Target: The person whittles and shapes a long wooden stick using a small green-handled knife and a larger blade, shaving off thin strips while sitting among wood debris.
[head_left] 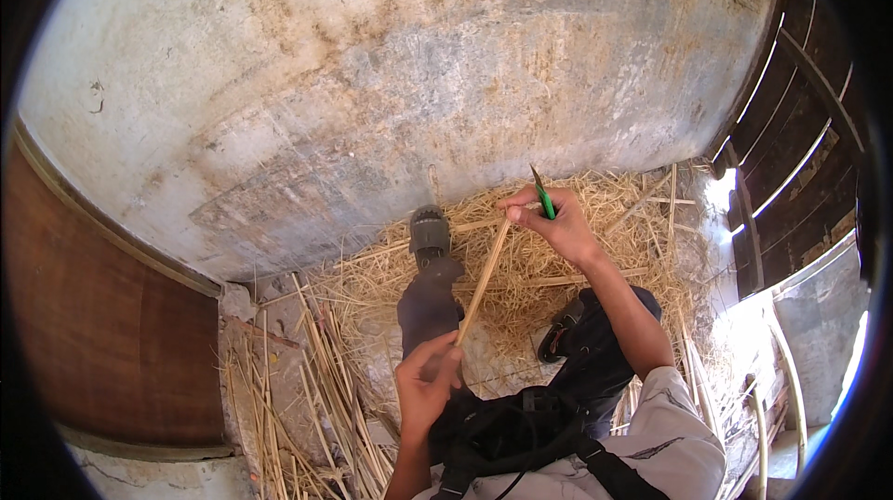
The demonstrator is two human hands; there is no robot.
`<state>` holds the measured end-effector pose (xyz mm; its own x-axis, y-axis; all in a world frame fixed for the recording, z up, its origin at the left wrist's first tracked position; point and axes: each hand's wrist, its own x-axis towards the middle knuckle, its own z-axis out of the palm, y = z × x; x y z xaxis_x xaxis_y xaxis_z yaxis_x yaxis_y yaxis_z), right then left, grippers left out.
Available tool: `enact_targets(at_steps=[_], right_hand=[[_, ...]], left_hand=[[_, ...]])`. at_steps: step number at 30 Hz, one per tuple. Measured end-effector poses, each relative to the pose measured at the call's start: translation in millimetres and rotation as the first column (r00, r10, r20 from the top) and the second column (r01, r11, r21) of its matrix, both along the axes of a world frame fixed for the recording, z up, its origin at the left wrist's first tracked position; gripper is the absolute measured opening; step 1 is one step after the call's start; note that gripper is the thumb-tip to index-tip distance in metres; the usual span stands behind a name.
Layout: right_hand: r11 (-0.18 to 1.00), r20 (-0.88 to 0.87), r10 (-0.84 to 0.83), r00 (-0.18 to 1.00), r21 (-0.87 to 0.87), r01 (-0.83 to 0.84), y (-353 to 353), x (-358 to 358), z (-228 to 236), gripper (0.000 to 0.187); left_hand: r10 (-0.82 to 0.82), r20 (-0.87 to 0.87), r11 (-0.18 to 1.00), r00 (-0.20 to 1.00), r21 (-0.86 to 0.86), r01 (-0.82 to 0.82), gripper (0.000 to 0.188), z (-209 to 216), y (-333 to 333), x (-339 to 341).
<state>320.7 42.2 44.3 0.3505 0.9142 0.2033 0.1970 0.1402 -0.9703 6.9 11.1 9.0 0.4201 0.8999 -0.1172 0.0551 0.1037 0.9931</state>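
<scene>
Your left grip (428,383) is pinching a pale strip (486,280) low, right grip (553,223) pinching its top, holding a green-handled knife (545,202)

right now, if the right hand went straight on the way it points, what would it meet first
Most likely the stained wall, ahead and to the left of the right hand; the straw-like shavings at the wall's base seem to lie lower, though depth is unclear.
</scene>
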Motion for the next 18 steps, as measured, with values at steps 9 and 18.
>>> enact_targets(at_steps=[9,18], right_hand=[[0.992,-0.042,-0.114,0.993,0.055,0.116,3.6,-12.9,-6.3,0.021],[0.979,-0.076,-0.194,0.978,0.05,0.198,5.2,-18.6,-12.0,0.016]], left_hand=[[0.06,-0.006,0.996,0.998,0.066,-0.06,0.028,-4.6,-1.2,2.8],[0.037,0.037,0.999,0.999,0.036,-0.038,0.029,-14.5,-3.8,3.1]])
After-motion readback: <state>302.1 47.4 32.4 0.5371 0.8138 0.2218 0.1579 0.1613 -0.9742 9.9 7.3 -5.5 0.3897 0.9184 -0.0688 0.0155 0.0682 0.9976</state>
